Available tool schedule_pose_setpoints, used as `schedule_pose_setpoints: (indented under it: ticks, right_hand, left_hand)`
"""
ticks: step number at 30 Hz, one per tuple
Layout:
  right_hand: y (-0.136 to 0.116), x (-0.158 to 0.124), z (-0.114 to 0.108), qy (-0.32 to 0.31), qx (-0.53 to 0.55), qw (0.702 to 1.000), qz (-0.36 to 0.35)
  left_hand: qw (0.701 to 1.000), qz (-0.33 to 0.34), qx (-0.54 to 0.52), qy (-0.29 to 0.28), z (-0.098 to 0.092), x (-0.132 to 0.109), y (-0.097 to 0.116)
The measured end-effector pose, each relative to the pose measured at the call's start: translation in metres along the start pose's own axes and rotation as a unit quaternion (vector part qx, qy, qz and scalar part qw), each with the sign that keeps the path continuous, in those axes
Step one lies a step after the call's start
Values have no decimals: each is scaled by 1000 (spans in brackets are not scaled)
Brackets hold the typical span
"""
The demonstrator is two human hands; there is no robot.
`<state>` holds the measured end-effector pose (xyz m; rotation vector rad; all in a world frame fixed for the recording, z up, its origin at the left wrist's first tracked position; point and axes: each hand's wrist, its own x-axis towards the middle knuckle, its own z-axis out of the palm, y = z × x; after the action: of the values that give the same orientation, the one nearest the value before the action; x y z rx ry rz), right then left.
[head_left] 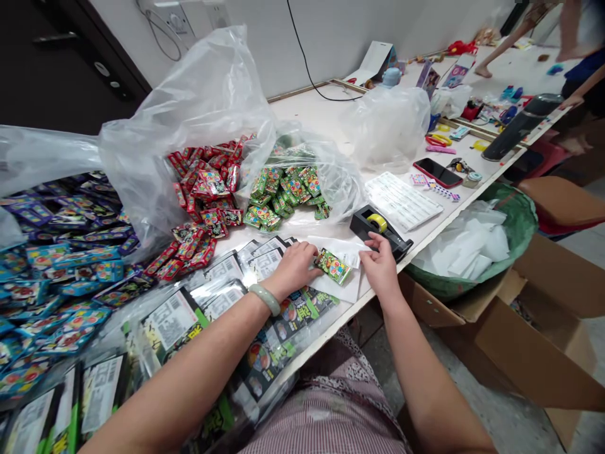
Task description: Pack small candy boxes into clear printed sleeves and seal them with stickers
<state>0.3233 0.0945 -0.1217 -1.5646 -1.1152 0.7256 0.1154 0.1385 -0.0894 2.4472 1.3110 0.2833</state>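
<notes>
My left hand [295, 268], with a pale green bangle on the wrist, has its fingers curled on a small green packet [333, 266] that lies on a white paper sheet [347, 287] at the table's front edge. My right hand [379, 265] rests beside the packet with fingers bent, its fingertips by the black tape dispenser [378, 228]. I cannot tell whether the right hand grips anything. Under my left forearm lies a row of clear-wrapped black packs [222, 296].
Open plastic bags hold heaps of red packets [208, 195], green packets [283, 189] and blue packets [61, 265]. A white label sheet [401, 200], a red phone [437, 172] and a black bottle [520, 125] lie to the right. A green bin of white paper [515, 221] and cardboard boxes [543, 340] stand below.
</notes>
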Motion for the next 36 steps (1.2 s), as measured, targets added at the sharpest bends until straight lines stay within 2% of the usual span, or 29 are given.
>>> schedule_pose_setpoints:
  ticks: [2, 6, 12, 18, 24, 29, 33, 36]
  right_hand:
    - [-5, 1, 3, 28, 78, 996, 31]
    - [-15, 0, 4, 54, 111, 992, 25]
    - [-13, -4, 4, 54, 113, 992, 20]
    - [-8, -5, 7, 57, 107, 992, 19]
    - [-7, -5, 8, 59, 103, 992, 32]
    - [-6, -6, 8, 61, 118, 990, 43]
    - [-3, -11, 1, 54, 83, 995, 15]
    - [0, -15, -6, 24, 67, 997, -5]
  left_hand:
    - [1000, -2, -14, 9, 0, -2, 2]
    - [998, -26, -54, 35, 2, -6, 3]
    - [977, -148, -126, 87, -3, 11, -15]
    - [966, -194, -166, 48, -8, 37, -21]
    - [955, -220, -199, 22, -5, 48, -17]
    - [930, -244, -272, 44, -4, 46, -14]
    - [899, -248, -356, 64, -5, 40, -13]
    - [877, -245, -400, 102, -4, 38, -16]
